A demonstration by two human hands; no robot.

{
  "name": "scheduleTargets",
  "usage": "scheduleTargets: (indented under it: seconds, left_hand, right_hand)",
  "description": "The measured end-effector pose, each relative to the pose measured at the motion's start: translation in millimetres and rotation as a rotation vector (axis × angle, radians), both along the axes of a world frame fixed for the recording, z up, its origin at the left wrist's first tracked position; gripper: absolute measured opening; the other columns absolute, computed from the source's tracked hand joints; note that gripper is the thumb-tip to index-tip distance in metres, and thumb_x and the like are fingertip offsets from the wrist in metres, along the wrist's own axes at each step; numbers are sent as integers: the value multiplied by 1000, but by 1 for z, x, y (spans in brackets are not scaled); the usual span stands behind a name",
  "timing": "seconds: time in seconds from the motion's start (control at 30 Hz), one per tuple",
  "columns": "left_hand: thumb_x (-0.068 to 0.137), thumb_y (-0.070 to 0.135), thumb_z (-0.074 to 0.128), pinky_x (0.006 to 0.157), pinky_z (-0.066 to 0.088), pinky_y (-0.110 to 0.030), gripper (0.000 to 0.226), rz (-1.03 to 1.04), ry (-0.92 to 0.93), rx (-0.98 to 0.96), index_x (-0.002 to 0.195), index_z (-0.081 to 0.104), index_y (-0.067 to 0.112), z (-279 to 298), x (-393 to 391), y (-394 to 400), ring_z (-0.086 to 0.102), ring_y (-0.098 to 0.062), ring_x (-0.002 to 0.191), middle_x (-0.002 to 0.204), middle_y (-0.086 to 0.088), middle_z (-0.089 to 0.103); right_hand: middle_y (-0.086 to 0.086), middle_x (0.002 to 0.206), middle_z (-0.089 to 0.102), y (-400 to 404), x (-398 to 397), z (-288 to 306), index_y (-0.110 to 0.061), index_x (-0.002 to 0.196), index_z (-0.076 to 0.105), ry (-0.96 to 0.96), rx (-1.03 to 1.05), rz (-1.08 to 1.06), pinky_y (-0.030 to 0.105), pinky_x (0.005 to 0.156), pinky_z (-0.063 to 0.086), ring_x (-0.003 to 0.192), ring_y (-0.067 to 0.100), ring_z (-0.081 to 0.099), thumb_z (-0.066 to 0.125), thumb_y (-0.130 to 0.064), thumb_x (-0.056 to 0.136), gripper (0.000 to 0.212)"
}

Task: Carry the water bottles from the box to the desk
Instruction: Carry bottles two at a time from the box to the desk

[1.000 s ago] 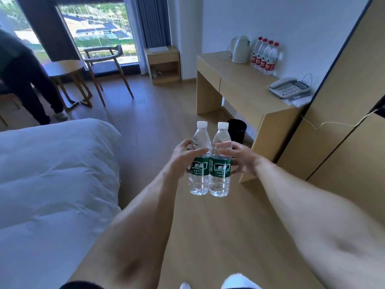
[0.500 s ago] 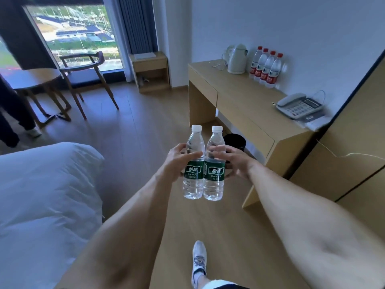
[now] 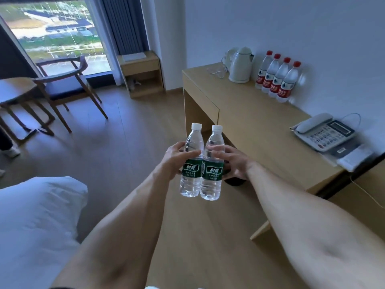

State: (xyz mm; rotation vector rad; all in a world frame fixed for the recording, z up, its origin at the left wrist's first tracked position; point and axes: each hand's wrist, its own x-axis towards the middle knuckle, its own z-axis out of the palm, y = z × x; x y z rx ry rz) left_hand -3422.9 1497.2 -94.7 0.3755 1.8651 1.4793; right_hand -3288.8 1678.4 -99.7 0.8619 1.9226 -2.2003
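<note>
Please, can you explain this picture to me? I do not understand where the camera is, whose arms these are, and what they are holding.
The camera sits on a person's head, looking forward and down, so the arms are that person's own. The left hand holds one green-label bottle; the right hand holds a second green-label bottle, side by side. To the right stands a wooden desk with a kettle, four red-label bottles and a telephone. A white bed is at the left.

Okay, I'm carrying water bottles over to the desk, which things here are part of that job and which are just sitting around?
Part of the job:
left green-labelled clear plastic bottle, in left hand
right green-labelled clear plastic bottle, in right hand
light wooden desk

Just lying about:
white electric kettle
four red-labelled bottles
grey desk telephone
dark wooden armchair
</note>
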Motion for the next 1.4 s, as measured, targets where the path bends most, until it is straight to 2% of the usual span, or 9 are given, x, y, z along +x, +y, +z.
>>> scheduleTargets:
  seconds: [0.27, 0.43, 0.53, 0.63, 0.8, 0.93, 1.03, 1.2, 1.4]
  left_hand:
    - [66, 39, 90, 76, 62, -52, 50, -191, 15, 41, 111, 68, 32, -7, -80, 115, 75, -17, 89, 104, 2, 76]
    - [69, 39, 89, 80, 62, -52, 58, -380, 47, 40, 119, 64, 25, -4, -136, 196, 76, -22, 90, 107, -5, 75]
    - [66, 41, 89, 84, 61, -54, 65, -478, 41, 30, 123, 61, 27, 6, -169, 244, 75, -27, 93, 109, -7, 74]
    - [70, 39, 88, 84, 59, -55, 62, -582, 15, 47, 123, 59, 29, 13, -192, 292, 73, -27, 97, 108, -5, 74]
    - [76, 33, 87, 66, 58, -40, 54, -704, 1, 61, 122, 58, 28, 17, -202, 353, 70, -23, 95, 107, -4, 71]
    - [78, 30, 86, 63, 57, -37, 49, -800, -11, 89, 118, 59, 25, 15, -201, 397, 70, -23, 93, 105, -5, 72]
    - [78, 30, 86, 63, 56, -37, 49, -866, -7, 105, 119, 59, 25, 10, -198, 430, 70, -24, 93, 105, -5, 72]
    - [77, 28, 87, 67, 57, -40, 45, -922, 12, 125, 113, 60, 28, 1, -197, 494, 71, -24, 95, 104, -5, 74]
    - [76, 28, 88, 80, 57, -45, 57, -943, 9, 145, 124, 57, 27, -6, -206, 573, 71, -27, 102, 109, -5, 74]
  right_hand:
    - [10, 127, 64, 88, -50, 1, -23, 128, 60, -28, 3, -208, 63, 81, 56, 113, 35, 63, 76, -32, 87, 45]
    - [8, 127, 62, 137, -81, 6, -22, 129, 57, -29, 23, -384, 60, 81, 57, 112, 34, 63, 74, -31, 88, 45]
    - [9, 125, 64, 159, -101, 14, -21, 128, 57, -41, 22, -514, 64, 88, 53, 114, 34, 62, 75, -30, 87, 46]
    - [8, 124, 65, 178, -115, 21, -22, 128, 58, -31, 39, -618, 60, 87, 55, 111, 33, 63, 77, -32, 85, 48]
    - [9, 117, 67, 205, -119, 26, -23, 125, 59, -40, 56, -765, 57, 85, 56, 105, 31, 65, 79, -31, 83, 47]
    - [8, 116, 68, 230, -116, 26, -23, 125, 58, -45, 79, -871, 62, 94, 50, 108, 32, 64, 80, -29, 82, 49]
    - [9, 118, 67, 251, -110, 21, -24, 124, 58, -42, 64, -927, 57, 91, 52, 109, 32, 63, 81, -28, 81, 48]
    - [8, 121, 67, 305, -111, 9, -25, 124, 59, -11, 57, -988, 45, 80, 49, 105, 30, 64, 81, -24, 82, 47]
    - [-2, 113, 73, 380, -121, 3, -33, 115, 61, -6, 83, -1017, 47, 88, 49, 109, 23, 65, 86, -25, 76, 47]
